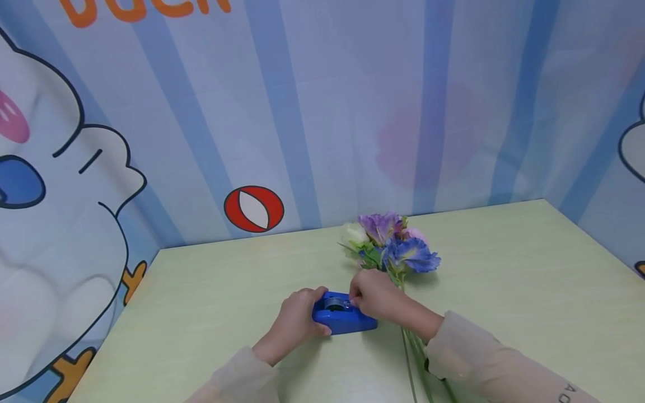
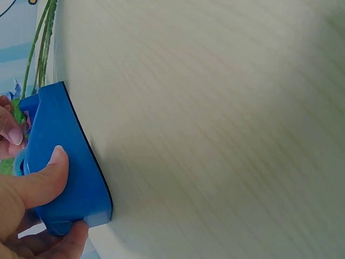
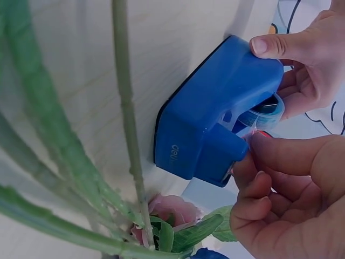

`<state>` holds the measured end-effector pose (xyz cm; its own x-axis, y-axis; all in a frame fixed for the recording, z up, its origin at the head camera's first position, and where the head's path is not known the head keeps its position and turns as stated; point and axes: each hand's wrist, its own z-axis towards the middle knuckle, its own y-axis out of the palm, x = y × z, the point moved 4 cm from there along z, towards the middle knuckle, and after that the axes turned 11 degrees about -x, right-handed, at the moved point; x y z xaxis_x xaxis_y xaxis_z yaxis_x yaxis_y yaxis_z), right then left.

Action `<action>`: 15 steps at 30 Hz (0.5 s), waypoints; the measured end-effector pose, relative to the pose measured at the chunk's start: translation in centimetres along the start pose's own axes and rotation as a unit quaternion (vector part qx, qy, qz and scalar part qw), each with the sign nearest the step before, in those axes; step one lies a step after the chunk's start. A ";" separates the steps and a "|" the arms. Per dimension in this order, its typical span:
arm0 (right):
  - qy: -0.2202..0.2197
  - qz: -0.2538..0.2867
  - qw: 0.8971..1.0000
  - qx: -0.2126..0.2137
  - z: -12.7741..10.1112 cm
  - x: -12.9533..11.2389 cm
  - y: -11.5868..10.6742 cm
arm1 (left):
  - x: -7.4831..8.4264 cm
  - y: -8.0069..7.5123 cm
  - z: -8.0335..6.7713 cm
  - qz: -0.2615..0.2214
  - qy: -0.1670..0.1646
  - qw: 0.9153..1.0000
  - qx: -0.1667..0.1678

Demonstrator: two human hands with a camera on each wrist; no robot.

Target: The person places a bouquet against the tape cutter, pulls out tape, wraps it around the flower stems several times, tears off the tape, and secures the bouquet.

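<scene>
From the head camera, the left hand [image 1: 294,324] grips the blue tape dispenser [image 1: 344,319] on the table [image 1: 504,268], while the right hand [image 1: 375,295] reaches its roll; artificial flowers [image 1: 390,243] lie just beyond.

The left wrist view shows the thumb [image 2: 40,181] clamped across the dispenser's side.

In the right wrist view, fingertips [image 3: 259,141] pinch at the tape end [image 3: 245,129] by the cutter, stems [image 3: 126,124] just beside. This looks like drawing tape; the pull calls for a steady hold.
</scene>
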<state>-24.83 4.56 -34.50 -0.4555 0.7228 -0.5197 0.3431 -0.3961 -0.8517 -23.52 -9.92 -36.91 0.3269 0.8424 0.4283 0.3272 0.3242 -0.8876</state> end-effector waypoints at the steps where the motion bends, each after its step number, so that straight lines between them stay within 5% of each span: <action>1: -0.001 -0.001 1.000 0.000 0.0 0.0 0.0 | 0.0 0.0 0.0 0.001 0.000 1.000 0.000; 15: 0.006 -0.022 1.000 -0.004 -0.2 -0.4 -0.2 | 0.0 0.0 -0.1 0.000 0.010 1.000 0.011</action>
<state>-24.53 4.44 -34.12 -0.4608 0.7458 -0.4811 0.3293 -0.3598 -0.8730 -23.40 -9.96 -36.87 0.3452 0.8335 0.4314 0.3075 0.3339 -0.8910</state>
